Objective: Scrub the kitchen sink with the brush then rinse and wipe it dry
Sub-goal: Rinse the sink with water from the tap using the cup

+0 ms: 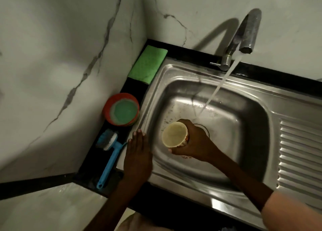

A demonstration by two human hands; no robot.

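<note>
Right hand (195,143) grips cup (175,134), centre frame; stream (216,93) falls upper right of it. Left hand (137,154) flat on sink (174,180) rim.

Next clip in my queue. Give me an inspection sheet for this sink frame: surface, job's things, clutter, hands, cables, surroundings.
Surface: steel sink wet, specks on the basin floor; ribbed drainboard on its right side.
Job's things: blue brush lies untouched on the black counter left of the sink; folded green cloth at the back left corner; tap running into the basin.
Clutter: orange tub with a green cake inside, between cloth and brush.
Hands: left hand flat on the sink's left rim; right hand grips a cream cup over the basin, beside the stream.
Cables: nothing seen.
Surroundings: marble-look wall behind and to the left.
</note>
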